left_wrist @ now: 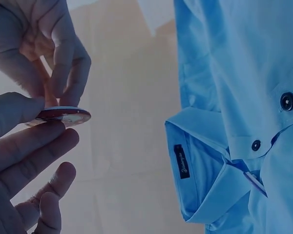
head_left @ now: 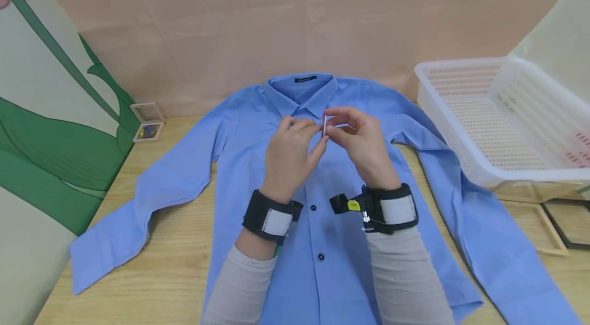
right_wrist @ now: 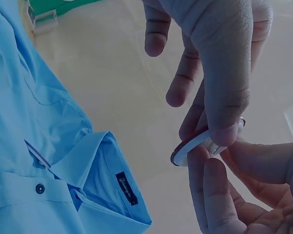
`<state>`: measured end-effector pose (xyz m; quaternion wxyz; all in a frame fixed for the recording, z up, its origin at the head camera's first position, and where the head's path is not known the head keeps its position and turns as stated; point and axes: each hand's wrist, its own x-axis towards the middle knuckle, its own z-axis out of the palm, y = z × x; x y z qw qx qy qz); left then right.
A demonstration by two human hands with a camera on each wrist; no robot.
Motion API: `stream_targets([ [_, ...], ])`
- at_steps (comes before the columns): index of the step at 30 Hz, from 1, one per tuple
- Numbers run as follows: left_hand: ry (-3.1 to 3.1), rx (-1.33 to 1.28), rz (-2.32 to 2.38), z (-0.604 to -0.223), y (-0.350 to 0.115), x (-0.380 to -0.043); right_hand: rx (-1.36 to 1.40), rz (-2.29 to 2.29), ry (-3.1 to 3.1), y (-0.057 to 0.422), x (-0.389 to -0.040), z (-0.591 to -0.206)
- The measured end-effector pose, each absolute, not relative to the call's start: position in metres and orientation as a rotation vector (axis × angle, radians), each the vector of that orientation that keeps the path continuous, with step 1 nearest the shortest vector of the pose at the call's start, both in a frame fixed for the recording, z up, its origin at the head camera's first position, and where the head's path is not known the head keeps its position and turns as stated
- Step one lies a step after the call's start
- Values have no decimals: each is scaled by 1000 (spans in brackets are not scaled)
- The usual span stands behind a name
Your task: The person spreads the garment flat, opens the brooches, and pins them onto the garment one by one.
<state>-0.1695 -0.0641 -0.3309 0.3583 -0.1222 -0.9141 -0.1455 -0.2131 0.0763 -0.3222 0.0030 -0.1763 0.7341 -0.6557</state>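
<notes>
A thin round badge (head_left: 324, 124) with a red rim and a pale back is held edge-on above the upper chest of a blue button-up shirt (head_left: 258, 161). My left hand (head_left: 290, 156) pinches the badge between thumb and fingers. In the left wrist view, its printed face (left_wrist: 71, 118) points downward. My right hand (head_left: 364, 146) holds the badge from the other side, thumb and bent fingers at its back and edge. In the right wrist view, a small metallic fitting shows on the back, partly hidden by the fingers. The shirt lies front up, sleeves spread.
A white slotted basket (head_left: 495, 171) stands at the right, above some flat frames (head_left: 530, 225) on the wooden table (head_left: 180, 263). At the back left sits a small box (head_left: 148, 131) with its lid raised and dark and yellow contents. A patterned panel (head_left: 55, 161) borders the left side.
</notes>
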Motion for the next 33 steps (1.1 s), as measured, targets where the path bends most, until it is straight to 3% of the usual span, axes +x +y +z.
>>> stream_targets([
  [19,-2351,-370,-602,-322,-66,-164,-604,-1908,2536,81,-220,-328],
  [33,-2311,-222,-823,-322,-68,-164,-655,-2055,2327,83,-217,-325],
])
